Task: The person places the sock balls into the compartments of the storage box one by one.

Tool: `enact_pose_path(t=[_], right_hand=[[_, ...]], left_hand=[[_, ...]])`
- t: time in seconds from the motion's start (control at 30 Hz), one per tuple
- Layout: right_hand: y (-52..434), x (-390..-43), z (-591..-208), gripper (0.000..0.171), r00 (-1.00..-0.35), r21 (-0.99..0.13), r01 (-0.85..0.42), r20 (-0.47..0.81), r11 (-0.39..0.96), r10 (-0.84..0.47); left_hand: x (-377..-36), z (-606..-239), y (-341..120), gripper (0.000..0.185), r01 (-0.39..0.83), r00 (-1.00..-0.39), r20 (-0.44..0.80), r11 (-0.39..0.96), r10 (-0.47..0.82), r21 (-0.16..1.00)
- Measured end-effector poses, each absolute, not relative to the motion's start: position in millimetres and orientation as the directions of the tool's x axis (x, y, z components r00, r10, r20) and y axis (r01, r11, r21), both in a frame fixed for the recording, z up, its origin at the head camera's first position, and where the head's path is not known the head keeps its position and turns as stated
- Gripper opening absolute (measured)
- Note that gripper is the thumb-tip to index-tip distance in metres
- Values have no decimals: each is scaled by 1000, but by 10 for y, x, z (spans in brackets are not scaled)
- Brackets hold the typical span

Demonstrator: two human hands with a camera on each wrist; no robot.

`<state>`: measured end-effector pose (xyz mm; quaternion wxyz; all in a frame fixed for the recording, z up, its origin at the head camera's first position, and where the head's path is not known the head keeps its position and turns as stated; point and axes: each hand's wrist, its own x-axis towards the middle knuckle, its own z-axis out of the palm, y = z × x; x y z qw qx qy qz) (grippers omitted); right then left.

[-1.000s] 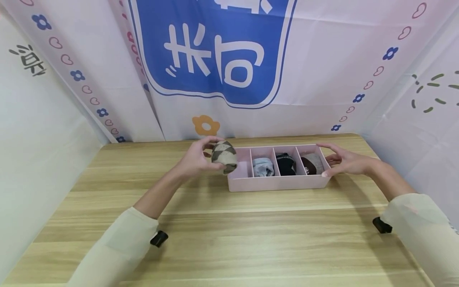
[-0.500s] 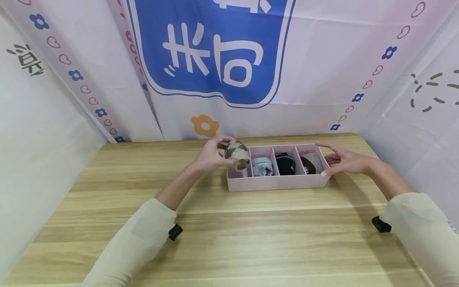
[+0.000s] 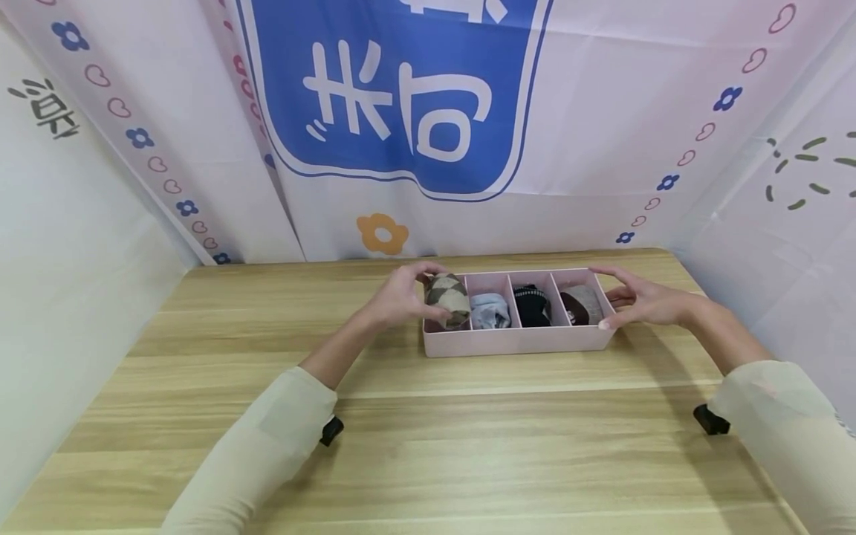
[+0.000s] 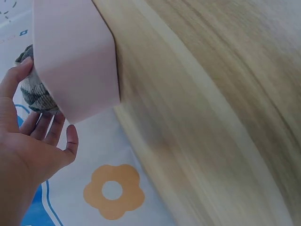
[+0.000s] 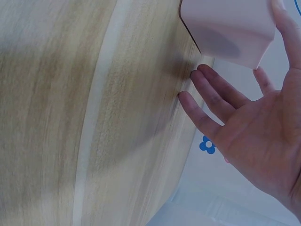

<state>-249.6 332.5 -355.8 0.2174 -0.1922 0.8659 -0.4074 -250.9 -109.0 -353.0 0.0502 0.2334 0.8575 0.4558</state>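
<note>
In pink tray (image 3: 515,340) — left hand (image 3: 400,299) grips sock (image 3: 446,295).

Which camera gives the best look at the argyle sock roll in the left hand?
The head view: the argyle sock roll shows whole in the organizer's leftmost compartment. The left wrist view catches only an edge behind the wall; the right wrist view shows none.

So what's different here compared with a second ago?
The left hand carried the rolled argyle sock rightward and down, from left of the pink tray into its leftmost compartment; it grips the sock as before. The right hand kept steadying the tray's right end, and the three other socks did not move.
</note>
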Motion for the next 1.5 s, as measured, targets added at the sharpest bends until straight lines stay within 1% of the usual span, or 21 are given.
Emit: enact_pose_path(t=[0.13,0.2,0.27,0.4,0.5,0.57,0.63,0.8,0.9,1.07,1.2,1.3,1.37,1.43,1.5], right_hand=[[3322,-2497,-3551,104,-830,-790,-153,-224,594,-511],[3321,-2498,-3544,104,-830,-790,-151,-225,595,-510],[3325,-2499,-3540,104,-831,-788,-151,-226,597,-508],[3328,-2497,-3546,104,-832,-784,-154,-226,602,-507],[3322,-2502,-3559,104,-830,-783,-156,-226,602,-509],[3322,-2505,-3566,104,-830,-783,-157,-226,602,-510],[3325,-2508,-3570,104,-830,-784,-156,-226,601,-510],[3344,-2518,-3573,104,-829,-789,-155,-224,595,-513],[3356,-2521,-3571,104,-827,-791,-160,-219,590,-518],[3354,-2526,-3557,104,-816,-787,-174,-221,591,-534],[3351,-2518,-3538,100,-811,-791,-171,-226,588,-540],[3369,-2498,-3525,90,-834,-784,-217,-160,581,-528],[3386,-2471,-3502,78,-858,-757,-283,-75,589,-508],[3402,-2442,-3476,64,-871,-688,-381,43,618,-489],[3417,-2405,-3441,52,-869,-574,-463,142,675,-475]], left_hand=[[-2532,-3572,-1086,72,381,-872,126,494,473,782],[-2541,-3585,-1079,73,406,-865,127,527,486,747],[-2547,-3593,-1063,73,443,-853,124,578,508,685],[-2550,-3619,-1022,66,513,-828,100,672,552,534],[-2545,-3637,-1008,62,522,-826,85,700,557,487],[-2542,-3642,-1005,61,523,-826,85,701,557,485],[-2536,-3640,-1009,61,517,-825,85,686,558,512],[-2514,-3616,-1050,60,491,-809,88,586,581,645],[-2472,-3593,-1118,56,475,-812,112,536,573,699],[-2356,-3536,-1344,47,490,-830,200,508,521,709],[-2257,-3499,-1578,42,513,-838,265,524,477,679],[-2172,-3498,-1769,40,518,-844,283,551,457,655],[-2108,-3502,-1909,40,507,-853,279,575,442,642],[-2038,-3500,-2057,41,487,-869,272,621,413,614],[-1973,-3492,-2209,40,481,-877,287,694,387,535]])
